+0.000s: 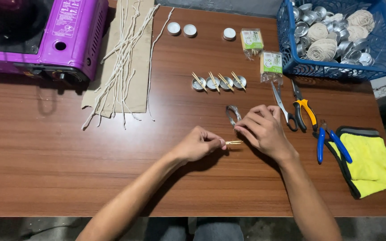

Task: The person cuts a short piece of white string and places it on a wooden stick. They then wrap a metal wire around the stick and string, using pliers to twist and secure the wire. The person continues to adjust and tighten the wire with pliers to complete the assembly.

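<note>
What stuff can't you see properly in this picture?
- Small metal cup, head view: partly hidden behind the right hand.
- Thin sticks: their ends are buried in the left hand, too small to count.
- Purple stove: cut off by the top and left edges.
- Blue basket: cut off by the top edge.

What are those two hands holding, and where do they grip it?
The left hand pinches thin wooden sticks at one end. The right hand holds a small metal cup by its rim.
</note>
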